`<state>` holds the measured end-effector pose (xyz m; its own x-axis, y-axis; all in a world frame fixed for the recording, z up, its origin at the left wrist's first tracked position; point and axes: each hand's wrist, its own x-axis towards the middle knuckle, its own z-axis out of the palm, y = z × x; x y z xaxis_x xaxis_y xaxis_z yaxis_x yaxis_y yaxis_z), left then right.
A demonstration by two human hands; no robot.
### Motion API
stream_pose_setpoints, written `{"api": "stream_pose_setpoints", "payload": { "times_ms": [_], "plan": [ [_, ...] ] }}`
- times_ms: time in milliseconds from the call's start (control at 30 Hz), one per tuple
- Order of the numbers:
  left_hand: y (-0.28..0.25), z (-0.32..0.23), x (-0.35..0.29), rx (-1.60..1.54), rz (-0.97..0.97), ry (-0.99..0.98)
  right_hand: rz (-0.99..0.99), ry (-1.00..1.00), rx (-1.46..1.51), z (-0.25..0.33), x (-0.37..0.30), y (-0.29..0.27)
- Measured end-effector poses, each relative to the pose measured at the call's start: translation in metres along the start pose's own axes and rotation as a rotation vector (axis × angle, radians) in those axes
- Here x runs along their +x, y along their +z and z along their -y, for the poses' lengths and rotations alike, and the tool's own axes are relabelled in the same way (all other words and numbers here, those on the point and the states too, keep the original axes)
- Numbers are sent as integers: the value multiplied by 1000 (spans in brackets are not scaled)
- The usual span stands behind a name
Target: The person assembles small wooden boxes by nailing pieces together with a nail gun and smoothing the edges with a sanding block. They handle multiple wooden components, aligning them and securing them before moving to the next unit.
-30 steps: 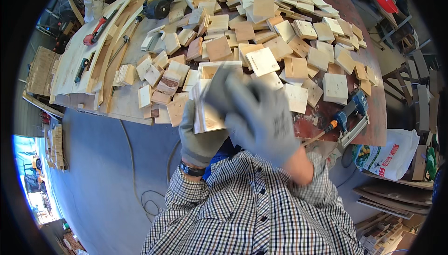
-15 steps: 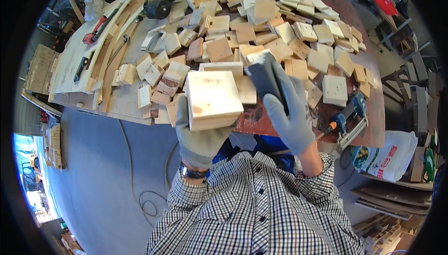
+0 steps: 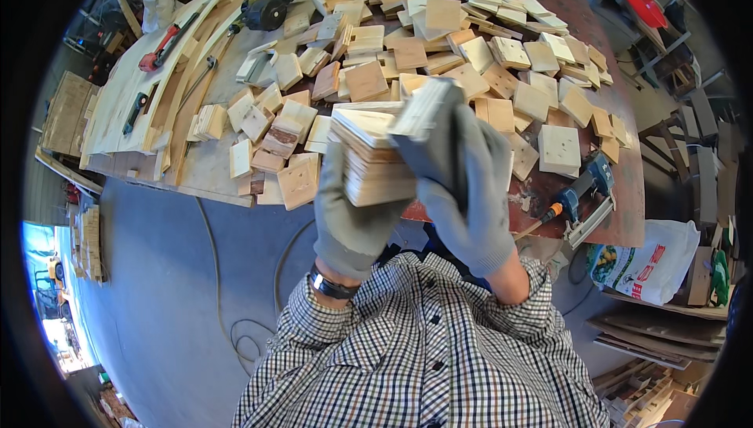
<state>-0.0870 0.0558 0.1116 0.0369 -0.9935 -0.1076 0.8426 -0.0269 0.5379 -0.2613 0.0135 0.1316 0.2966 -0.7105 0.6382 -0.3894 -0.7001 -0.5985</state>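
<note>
In its grey glove, my left hand (image 3: 353, 228) is closed around a square wooden block (image 3: 380, 168), whose side shows several layers. The block is turned so that its layered side and part of its pale top are visible. My right hand (image 3: 480, 193), also gloved, grips a dark grey sanding block (image 3: 433, 146) with a pale, worn-looking edge. It is tilted up against the right side of the wooden block, and whether the two touch I cannot tell. Beyond both hands, a big heap of loose square wooden pieces (image 3: 408, 53) covers the table.
A blue nail gun (image 3: 584, 186) lies at the right edge of the reddish table (image 3: 620, 220). At the left are planks (image 3: 118, 114), a red-handled tool (image 3: 159, 50) and a black round-bodied tool (image 3: 269, 11). A white bag (image 3: 655, 259) sits at the lower right; a hose (image 3: 216, 263) trails over the floor.
The wooden block has turned from showing its broad top to showing its layered side. My right hand has brought the sanding block left and nearer to it.
</note>
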Motion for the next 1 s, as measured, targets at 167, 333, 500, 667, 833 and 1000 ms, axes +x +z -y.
{"api": "stream_pose_setpoints", "payload": {
  "times_ms": [167, 333, 500, 667, 833, 1000],
  "plan": [
    [-1, 14, 1, -464, 283, -82, -9, -52, -162, 10, 9, 15],
    [-20, 13, 3, -220, 161, -161, 94, -83, -192, 6, -33, 19],
    [5, 18, 5, -40, -94, -15, -15, 89, -93, -50, 23, 27],
    [0, 1, 2, 27, 47, -51, 19, -129, -185, -5, -24, 28],
    [-16, 17, -3, 8, -66, 48, 21, 378, 14, -56, 17, 25],
    [-28, 31, 3, 138, -224, 298, -83, 125, 3, -12, 17, -8]
  ]
}}
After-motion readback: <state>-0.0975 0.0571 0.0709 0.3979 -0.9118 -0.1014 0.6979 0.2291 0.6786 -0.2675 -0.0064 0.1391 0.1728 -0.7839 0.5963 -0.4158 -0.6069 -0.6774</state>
